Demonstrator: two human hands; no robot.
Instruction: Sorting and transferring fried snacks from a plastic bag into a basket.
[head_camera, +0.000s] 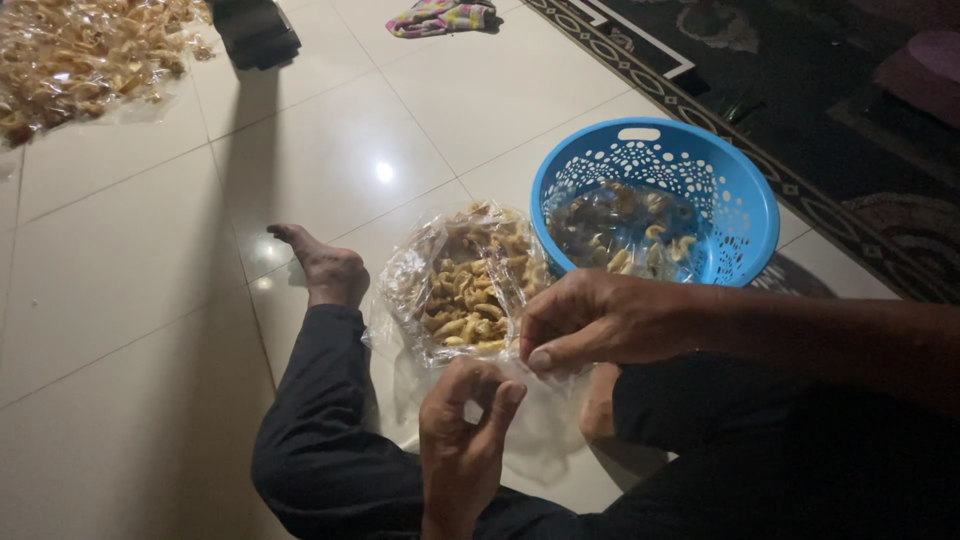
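I'm closing the clear bag of snacks (465, 285): right hand (600, 320) and left hand (465, 440) both pinch its mouth, which next needs twisting shut.

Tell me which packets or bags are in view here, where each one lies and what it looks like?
Clear plastic bag of snacks: on the white tiled floor before the sitter, its neck pinched by the right hand and left hand; crinkly, filled with pale yellow curved pieces.
Bagged snacks: inside the round blue perforated basket, clear wrap.
Pile of snack bags: top left on the floor, golden-brown.
No labels, signs or screens.
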